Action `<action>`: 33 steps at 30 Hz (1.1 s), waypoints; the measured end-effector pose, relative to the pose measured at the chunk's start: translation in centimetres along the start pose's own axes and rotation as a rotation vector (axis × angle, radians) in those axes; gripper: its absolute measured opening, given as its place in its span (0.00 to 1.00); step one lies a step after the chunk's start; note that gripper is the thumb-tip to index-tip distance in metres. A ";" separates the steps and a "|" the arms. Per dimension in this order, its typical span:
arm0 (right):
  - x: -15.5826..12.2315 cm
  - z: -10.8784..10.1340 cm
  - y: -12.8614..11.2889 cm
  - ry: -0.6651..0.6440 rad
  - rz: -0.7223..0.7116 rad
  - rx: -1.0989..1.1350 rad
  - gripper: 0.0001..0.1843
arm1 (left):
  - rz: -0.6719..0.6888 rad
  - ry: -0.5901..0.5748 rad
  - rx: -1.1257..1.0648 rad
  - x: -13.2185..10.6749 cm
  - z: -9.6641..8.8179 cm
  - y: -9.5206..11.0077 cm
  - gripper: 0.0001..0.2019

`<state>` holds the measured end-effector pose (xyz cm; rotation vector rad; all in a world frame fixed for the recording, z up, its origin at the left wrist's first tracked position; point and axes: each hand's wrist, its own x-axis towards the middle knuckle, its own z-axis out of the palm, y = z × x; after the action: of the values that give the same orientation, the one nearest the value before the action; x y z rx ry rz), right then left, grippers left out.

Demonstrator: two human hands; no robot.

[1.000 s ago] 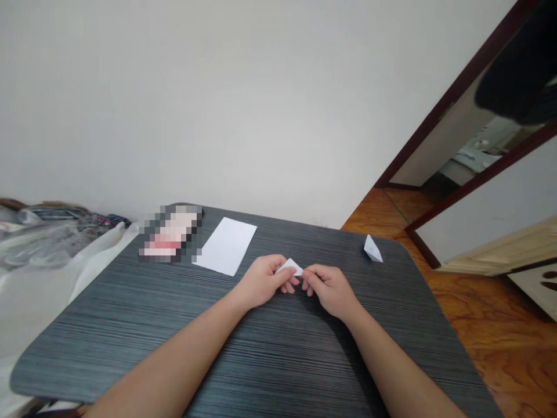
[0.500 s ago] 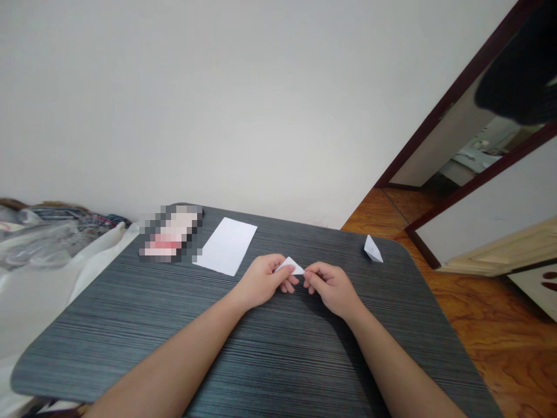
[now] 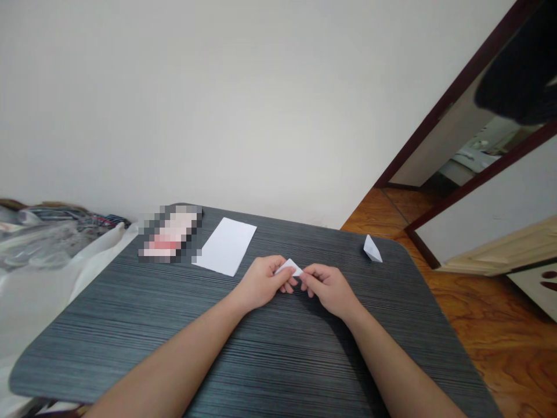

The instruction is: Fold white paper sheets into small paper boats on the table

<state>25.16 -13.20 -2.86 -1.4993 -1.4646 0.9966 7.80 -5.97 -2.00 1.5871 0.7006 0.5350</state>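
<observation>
Since the frame half a second ago, the right hand (image 3: pixel 328 288) has eased slightly toward the left hand (image 3: pixel 263 281), its fingertips now further over the right-hand corner of the small folded white paper (image 3: pixel 291 265); the left hand keeps practically the same place. The folded paper sits between the two hands, its peak pointing to the worktop's far edge. The left hand clamps it from the left, thumb on top and fingers beneath, hiding much of it; the right hand pinches its other end between thumb and forefinger. Whether the hands rest on the dark wood-grain worktop (image 3: pixel 270 360) or hover just over it, I cannot tell.

Beyond the left hand, a flat white paper sheet (image 3: pixel 228 247) lies near the worktop's far edge, toward the far left corner. Right beside it, in that corner, is a pixelated pink-and-black item (image 3: pixel 169 232), too blurred to identify. Well apart from the right hand, a second folded white paper piece (image 3: pixel 372 249) stands near the far right corner.
</observation>
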 end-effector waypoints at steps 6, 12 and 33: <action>-0.1 -0.1 -0.2 -0.015 -0.002 -0.048 0.13 | 0.007 0.013 0.011 0.0 0.0 0.0 0.15; -0.1 0.0 -0.4 -0.023 0.011 -0.012 0.14 | 0.003 0.023 0.024 -0.1 0.0 0.1 0.15; 0.0 0.2 -0.5 -0.034 0.016 0.015 0.13 | 0.025 -0.073 0.033 0.0 0.0 0.1 0.10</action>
<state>24.76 -13.22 -2.44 -1.4914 -1.4680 1.0455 7.82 -5.93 -1.88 1.6403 0.6382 0.4830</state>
